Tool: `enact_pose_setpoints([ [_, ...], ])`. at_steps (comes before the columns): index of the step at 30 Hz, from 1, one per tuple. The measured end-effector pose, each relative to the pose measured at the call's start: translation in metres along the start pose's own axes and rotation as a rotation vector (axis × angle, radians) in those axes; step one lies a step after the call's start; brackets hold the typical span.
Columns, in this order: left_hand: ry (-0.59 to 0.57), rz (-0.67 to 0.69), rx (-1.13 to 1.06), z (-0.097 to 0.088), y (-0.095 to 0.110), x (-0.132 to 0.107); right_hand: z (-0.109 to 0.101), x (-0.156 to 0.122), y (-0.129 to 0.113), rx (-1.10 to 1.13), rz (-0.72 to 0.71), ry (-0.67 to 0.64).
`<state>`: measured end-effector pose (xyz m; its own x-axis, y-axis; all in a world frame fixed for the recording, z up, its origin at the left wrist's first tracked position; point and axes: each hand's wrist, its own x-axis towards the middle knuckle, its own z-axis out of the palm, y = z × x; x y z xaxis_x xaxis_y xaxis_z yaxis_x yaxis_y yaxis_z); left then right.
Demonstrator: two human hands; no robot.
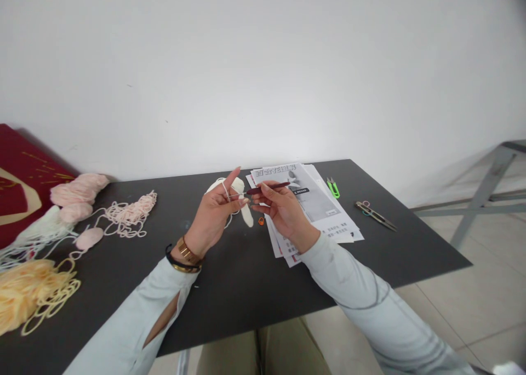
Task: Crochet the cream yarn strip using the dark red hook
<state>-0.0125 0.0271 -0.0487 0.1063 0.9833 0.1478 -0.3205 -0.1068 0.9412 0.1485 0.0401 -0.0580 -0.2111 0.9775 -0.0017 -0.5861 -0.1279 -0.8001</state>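
My left hand [216, 210] is raised over the dark table [246, 287], fingers pinched on a white crocheted piece [246, 215], with white yarn looped over the forefinger. My right hand [283, 210] grips a dark red crochet hook [269, 188], whose tip points left into the work at my left fingertips. Both hands meet above the table's middle, just left of a stack of printed sheets [324, 213].
Pink yarn tangles [129, 213] and pink balls [78, 191] lie at the left, yellow yarn [28, 295] at the near left, beside a red box [16, 183]. Green snips [333, 187], metal scissors [376, 215] and a small orange marker [261, 220] lie to the right.
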Motion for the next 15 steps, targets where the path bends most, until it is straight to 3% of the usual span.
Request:
enact_pose_setpoints([
  [15,0.002,0.049,-0.075,0.0074,0.0047,-0.0069,0.0089,-0.0059,-0.0048,0.07,-0.037,-0.027],
])
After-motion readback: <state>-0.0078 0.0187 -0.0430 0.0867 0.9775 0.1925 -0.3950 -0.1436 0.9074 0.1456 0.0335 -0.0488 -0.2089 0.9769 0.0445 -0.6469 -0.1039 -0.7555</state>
